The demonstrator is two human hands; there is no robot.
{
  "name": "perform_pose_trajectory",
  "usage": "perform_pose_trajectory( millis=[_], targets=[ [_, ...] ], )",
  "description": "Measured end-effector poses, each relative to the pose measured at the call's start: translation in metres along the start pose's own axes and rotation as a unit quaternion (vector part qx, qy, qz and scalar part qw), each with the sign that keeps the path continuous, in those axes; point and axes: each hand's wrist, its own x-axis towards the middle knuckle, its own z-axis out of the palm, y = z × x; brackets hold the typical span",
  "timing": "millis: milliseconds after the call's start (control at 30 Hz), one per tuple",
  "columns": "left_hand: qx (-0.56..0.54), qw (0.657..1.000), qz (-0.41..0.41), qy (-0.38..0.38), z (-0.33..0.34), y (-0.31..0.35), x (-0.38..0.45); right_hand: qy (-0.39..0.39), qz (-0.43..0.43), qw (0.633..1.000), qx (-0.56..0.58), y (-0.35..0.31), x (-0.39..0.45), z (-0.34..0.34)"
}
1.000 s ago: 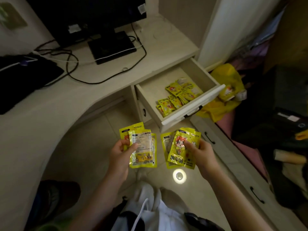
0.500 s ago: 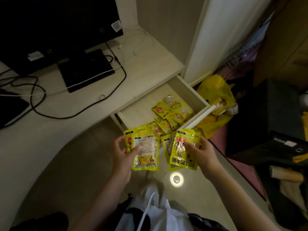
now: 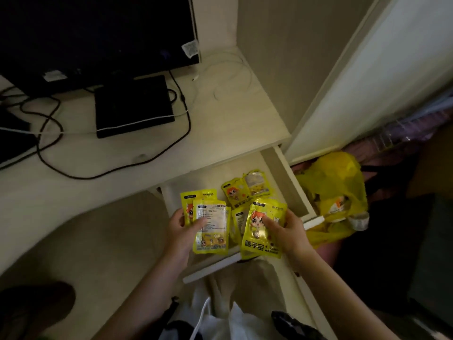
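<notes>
My left hand (image 3: 180, 228) grips a small stack of yellow hand-warmer packets (image 3: 212, 233), the top one showing its printed back. A second stack of yellow packets (image 3: 263, 238), with a cartoon face on the front, is held in my right hand (image 3: 285, 231), thumb across the face. Both stacks hover over the open drawer (image 3: 297, 192) of the pale desk. More yellow packets (image 3: 245, 191) lie loose on the drawer floor behind my hands.
The desk top (image 3: 220, 114) carries a dark monitor (image 3: 98, 35), its black base (image 3: 133, 105) and tangled cables (image 3: 49, 123). A yellow plastic bag (image 3: 335, 192) lies on the floor right of the drawer. A white door panel (image 3: 367, 77) stands behind it.
The view has shifted closer to the desk. Both hands have moved forward with their packets, from in front of the drawer to above it.
</notes>
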Motion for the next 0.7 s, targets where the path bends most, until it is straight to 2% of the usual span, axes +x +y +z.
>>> perform_pose_trajectory(
  millis=[100, 233, 533, 700],
  targets=[
    [-0.028, 0.998, -0.015, 0.051, 0.021, -0.007, 0.001, -0.053, 0.002, 0.997, -0.047, -0.008, 0.025, -0.013],
    [-0.053, 0.991, -0.043, 0.111, 0.042, -0.017, 0.002, -0.106, 0.016, 0.993, -0.054, -0.017, 0.055, -0.022],
    [-0.033, 0.978, -0.130, 0.162, 0.035, -0.043, 0.047, -0.126, 0.047, 0.974, -0.181, -0.006, 0.117, 0.029],
    [0.009, 0.977, -0.138, 0.161, 0.029, -0.053, 0.089, -0.133, 0.032, 0.964, -0.230, 0.006, 0.147, 0.077]
  ],
)
